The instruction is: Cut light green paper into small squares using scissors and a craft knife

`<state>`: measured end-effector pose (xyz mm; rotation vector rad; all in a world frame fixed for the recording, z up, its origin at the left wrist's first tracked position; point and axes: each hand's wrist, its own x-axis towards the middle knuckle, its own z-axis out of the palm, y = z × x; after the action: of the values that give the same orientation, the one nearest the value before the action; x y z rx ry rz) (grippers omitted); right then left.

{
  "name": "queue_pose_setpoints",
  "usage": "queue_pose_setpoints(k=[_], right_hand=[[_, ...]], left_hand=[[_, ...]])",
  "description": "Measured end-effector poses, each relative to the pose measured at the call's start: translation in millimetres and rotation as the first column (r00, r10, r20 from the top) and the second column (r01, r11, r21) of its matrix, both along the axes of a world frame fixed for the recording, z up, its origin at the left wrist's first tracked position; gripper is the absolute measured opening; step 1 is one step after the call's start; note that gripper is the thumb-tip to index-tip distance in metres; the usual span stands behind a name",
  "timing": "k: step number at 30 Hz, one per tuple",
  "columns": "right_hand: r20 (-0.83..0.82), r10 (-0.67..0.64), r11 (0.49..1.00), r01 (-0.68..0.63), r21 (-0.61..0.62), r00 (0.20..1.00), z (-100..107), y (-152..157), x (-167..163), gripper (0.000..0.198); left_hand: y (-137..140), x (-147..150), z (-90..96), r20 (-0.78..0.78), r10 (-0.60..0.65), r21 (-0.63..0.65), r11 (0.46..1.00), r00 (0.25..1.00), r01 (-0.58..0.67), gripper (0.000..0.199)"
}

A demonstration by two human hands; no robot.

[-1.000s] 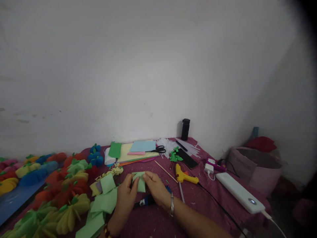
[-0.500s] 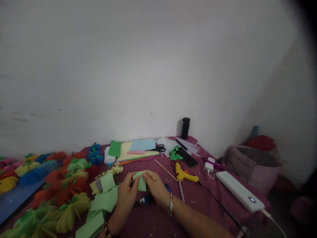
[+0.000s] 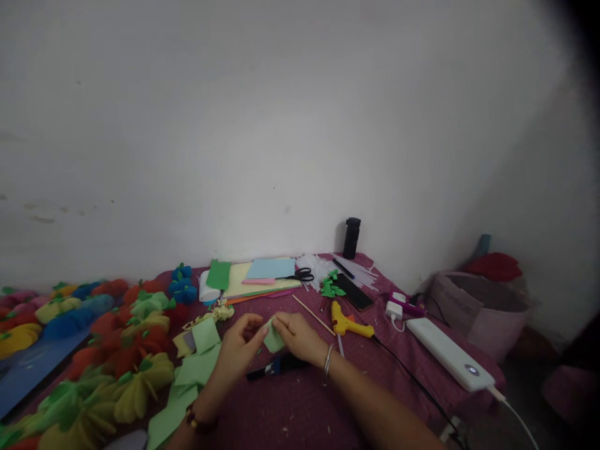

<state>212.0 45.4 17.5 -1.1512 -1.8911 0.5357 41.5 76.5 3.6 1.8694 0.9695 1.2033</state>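
A small light green felt piece is pinched between the thumb and fingers of my right hand, above the near middle of the table. My left hand is just left of it, thumb tip by the piece's edge and curled fingers apart from the thumb. Left of my left wrist lie several light green felt pieces, overlapping. Beneath my hands is a dark object with a blue part, partly hidden.
Felt pumpkins in many colours fill the left side. Behind lie felt sheets, scissors and glue sticks. On the right are a yellow glue gun, phone, white power bank and black bottle.
My left fingers have loosened from the green felt piece and spread from the thumb. The piece has turned in my right hand. The view has shifted slightly.
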Motion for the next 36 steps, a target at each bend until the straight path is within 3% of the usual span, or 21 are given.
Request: queue_pose_setpoints(k=[4, 6, 9, 11, 13, 16, 20, 26, 28, 32, 34, 36], right_hand=[[0.138, 0.033, 0.999, -0.031, -0.019, 0.990, -3, 0, -3, 0.029], [0.120, 0.034, 0.999, -0.030, -0.037, 0.992, -5, 3, -2, 0.027], [-0.161, 0.039, 0.998, -0.048, -0.052, 0.986, -5, 8, 3, 0.017], [-0.376, 0.080, 0.994, -0.104, -0.043, 0.923, -1, 9, 9, 0.026], [-0.438, 0.166, 0.979, -0.201, -0.035, 0.884, 3, 9, 16, 0.032], [-0.336, 0.311, 0.927, -0.362, -0.098, 0.889, 6, 7, 21, 0.034], [-0.243, 0.440, 0.845, -0.490, -0.211, 0.864, 3, 9, 19, 0.033], [-0.512, 0.264, 0.885, -0.416, -0.209, 0.818, -3, 15, 20, 0.037], [-0.462, 0.294, 0.852, -0.448, -0.269, 0.837, -5, 15, 21, 0.040], [-0.364, 0.443, 0.736, -0.564, -0.374, 0.819, -8, 12, 19, 0.040], [-0.336, 0.457, 0.729, -0.563, -0.388, 0.824, -10, 12, 18, 0.039], [-0.297, 0.391, 0.772, -0.486, -0.410, 0.871, -11, 14, 16, 0.038]], left_hand=[[1, 0, -4.8, -0.136, -0.010, 0.074, 0.997, 0.991, 0.020, 0.022], [0, -1, -5.0, -0.137, 0.026, 0.083, 0.996, 0.990, -0.015, 0.024], [3, -4, -2.5, -0.022, 0.037, -0.024, 0.999, 0.999, -0.037, 0.025], [8, -7, -0.7, 0.112, 0.031, -0.151, 0.989, 0.993, -0.014, 0.027], [12, -11, 0.3, 0.221, 0.028, -0.269, 0.962, 0.975, 0.034, 0.031], [14, -13, 2.1, 0.297, 0.003, -0.389, 0.914, 0.955, 0.118, 0.034], [11, -14, 5.7, 0.320, -0.062, -0.457, 0.864, 0.945, 0.211, 0.034], [18, -24, 2.2, 0.286, -0.140, -0.454, 0.852, 0.948, 0.263, 0.031], [21, -25, -0.5, 0.267, -0.167, -0.441, 0.854, 0.949, 0.275, 0.030], [19, -23, -1.5, 0.227, -0.206, -0.434, 0.853, 0.952, 0.288, 0.031], [17, -20, 0.2, 0.206, -0.202, -0.438, 0.856, 0.957, 0.275, 0.032], [16, -18, 1.6, 0.195, -0.191, -0.446, 0.857, 0.962, 0.260, 0.032]])
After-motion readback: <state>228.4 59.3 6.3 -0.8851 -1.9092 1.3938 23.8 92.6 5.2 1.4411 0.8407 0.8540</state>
